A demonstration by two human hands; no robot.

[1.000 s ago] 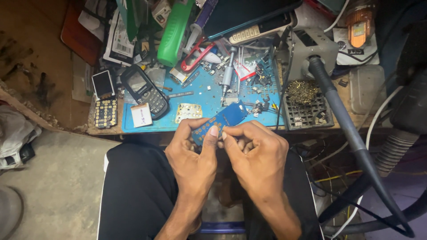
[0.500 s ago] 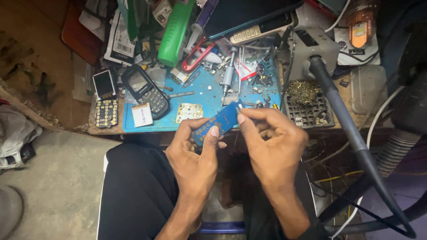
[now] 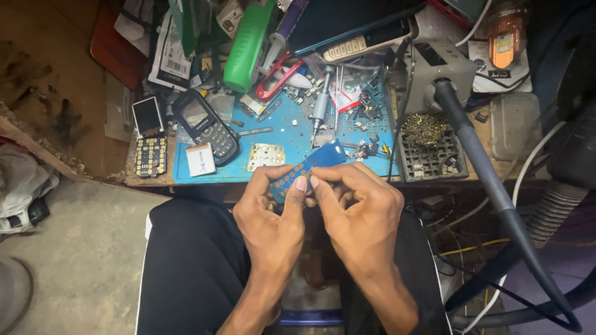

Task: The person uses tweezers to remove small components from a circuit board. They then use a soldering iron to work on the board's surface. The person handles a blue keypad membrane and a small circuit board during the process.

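Observation:
A small blue circuit board (image 3: 310, 166) with rows of gold contact pads is pinched between both hands over my lap, just in front of the bench edge. My left hand (image 3: 273, 217) grips its lower end with thumb on top. My right hand (image 3: 357, 208) curls around it from the right, fingertips touching the board's middle. The far end of the board sticks out toward the blue work mat (image 3: 285, 133).
On the mat lie a black keypad phone (image 3: 207, 127), a loose metal keypad sheet (image 3: 266, 156), a white tag (image 3: 200, 159), screwdrivers (image 3: 321, 105) and small parts. A keypad and screen (image 3: 149, 139) lie left. A brass-wool holder (image 3: 428, 146) and soldering handle (image 3: 478, 155) stand right.
My right hand lifted off a little, then came back down onto the board. The board has tilted slightly and sits lower and nearer my lap than before.

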